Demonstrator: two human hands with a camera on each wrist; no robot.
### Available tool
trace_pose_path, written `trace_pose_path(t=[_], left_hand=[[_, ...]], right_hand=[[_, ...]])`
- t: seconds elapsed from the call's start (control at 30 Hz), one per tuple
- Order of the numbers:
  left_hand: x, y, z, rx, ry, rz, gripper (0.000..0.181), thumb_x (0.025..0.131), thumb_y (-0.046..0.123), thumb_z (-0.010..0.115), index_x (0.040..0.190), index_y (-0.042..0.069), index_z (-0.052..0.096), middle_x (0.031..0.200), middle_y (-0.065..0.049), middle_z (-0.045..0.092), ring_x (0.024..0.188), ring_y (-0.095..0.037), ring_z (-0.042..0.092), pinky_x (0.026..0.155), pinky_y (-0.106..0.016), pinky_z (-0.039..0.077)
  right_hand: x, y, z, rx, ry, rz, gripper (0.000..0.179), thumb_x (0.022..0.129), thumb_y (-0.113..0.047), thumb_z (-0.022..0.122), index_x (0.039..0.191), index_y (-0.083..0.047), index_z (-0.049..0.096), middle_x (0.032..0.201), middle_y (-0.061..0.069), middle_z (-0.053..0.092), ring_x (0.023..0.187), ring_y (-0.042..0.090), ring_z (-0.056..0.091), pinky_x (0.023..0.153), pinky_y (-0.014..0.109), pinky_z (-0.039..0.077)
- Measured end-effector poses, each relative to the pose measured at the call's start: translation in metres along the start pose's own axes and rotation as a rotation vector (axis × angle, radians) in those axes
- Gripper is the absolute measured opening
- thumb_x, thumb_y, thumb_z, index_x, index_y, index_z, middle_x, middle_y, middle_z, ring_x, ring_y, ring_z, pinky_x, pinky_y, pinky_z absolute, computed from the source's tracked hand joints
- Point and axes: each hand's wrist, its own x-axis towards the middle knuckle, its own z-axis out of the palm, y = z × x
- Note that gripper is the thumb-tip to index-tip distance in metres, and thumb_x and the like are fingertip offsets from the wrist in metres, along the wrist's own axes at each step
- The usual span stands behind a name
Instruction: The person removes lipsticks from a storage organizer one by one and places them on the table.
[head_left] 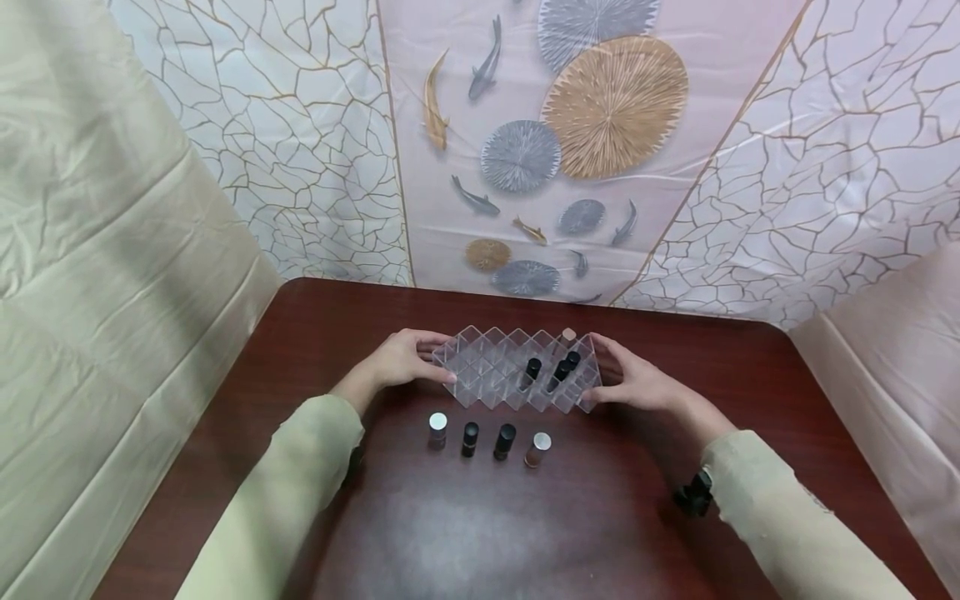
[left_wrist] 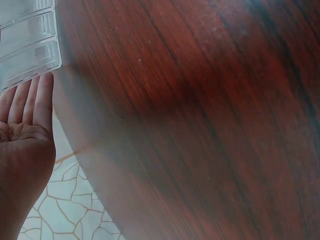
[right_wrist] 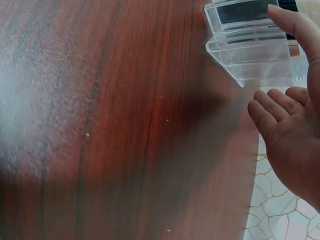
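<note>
A clear plastic lipstick holder [head_left: 487, 377] with diamond-shaped slots lies across the far part of the table. My left hand [head_left: 401, 358] holds its left end, thumb at the front corner and fingers toward the back. At the opposite end, my right hand [head_left: 637, 379] grips it likewise, thumb on the front corner. Black-capped lipsticks [head_left: 533, 367] and one pinkish-topped tube [head_left: 567, 337] stand in the holder's right half. In the left wrist view, extended fingers [left_wrist: 44, 102] meet the holder's edge. The right wrist view shows the thumb [right_wrist: 290, 22] against the holder's wall [right_wrist: 252, 62].
In front of the holder, a row of tubes stands on the dark red wooden table [head_left: 465, 533]: a silver-topped tube [head_left: 437, 427] at left, two black tubes [head_left: 505, 440], and another silver-topped tube [head_left: 537, 448] at right. Patterned cloth [head_left: 330, 125] hangs behind the table.
</note>
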Motion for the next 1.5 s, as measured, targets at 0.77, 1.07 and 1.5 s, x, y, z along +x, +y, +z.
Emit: trace_pose_path(t=[0.77,1.07,1.5], left_hand=[[0.002,0.002,-0.001,0.008,-0.008,-0.008,0.07,0.083,0.027,0.095,0.144,0.009,0.067,0.135,-0.013,0.073,0.129,-0.031,0.068,0.11,-0.047,0.052],[0.001,0.001,0.0,0.003,-0.004,-0.013,0.07,0.082,0.026,0.095,0.144,0.008,0.068,0.135,-0.013,0.073,0.128,-0.032,0.068,0.11,-0.047,0.053],[-0.001,0.003,-0.001,0.019,-0.012,-0.001,0.069,0.084,0.026,0.094,0.145,0.008,0.067,0.133,-0.013,0.074,0.128,-0.031,0.068,0.11,-0.047,0.053]], right_hand=[[0.005,-0.072,-0.04,-0.541,0.045,-0.021,0.089,0.096,-0.043,0.081,0.165,-0.005,0.038,0.166,0.022,0.042,0.154,0.042,0.038,0.124,0.06,0.029],[0.021,-0.094,-0.031,-0.583,0.029,-0.101,0.076,0.098,-0.039,0.079,0.161,-0.008,0.048,0.161,0.018,0.051,0.151,0.038,0.044,0.123,0.058,0.034],[0.034,-0.097,-0.002,-0.565,0.0,-0.195,0.075,0.092,-0.032,0.087,0.156,-0.007,0.055,0.148,0.017,0.063,0.124,0.037,0.068,0.103,0.053,0.055]])
